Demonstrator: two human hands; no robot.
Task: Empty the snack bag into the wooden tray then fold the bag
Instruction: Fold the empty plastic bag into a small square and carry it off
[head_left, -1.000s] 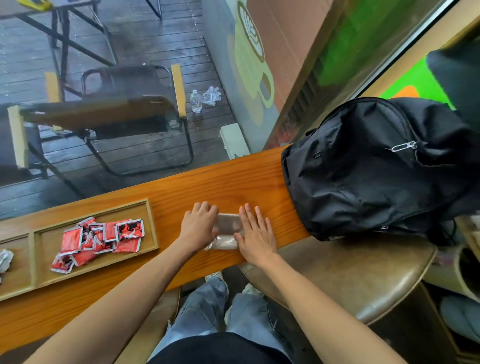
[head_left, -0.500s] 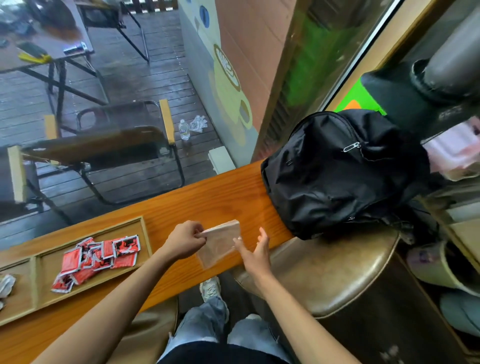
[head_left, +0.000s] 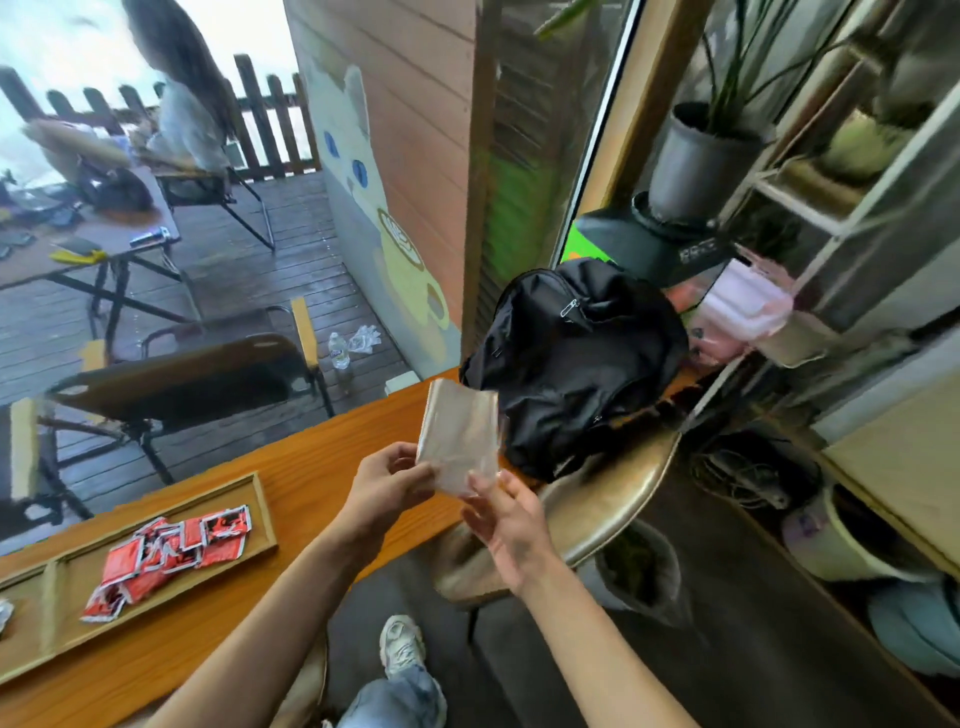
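I'm pinching the folded clear snack bag with my left hand, grip closed on its lower left edge, bag raised at frame center above the table. My right hand is staying loose, fingers relaxed, fingertips touching the bag's bottom. Red snack packets are lying in the wooden tray, lower left. A black backpack is sitting right of center.

The left hand pinches the lower left edge of a folded clear plastic snack bag, held upright above the orange-brown wooden surface. The right hand touches the bag's bottom edge. Left of the bag, red snack packets lie in the long wooden tray; right of it sits a black fabric backpack.
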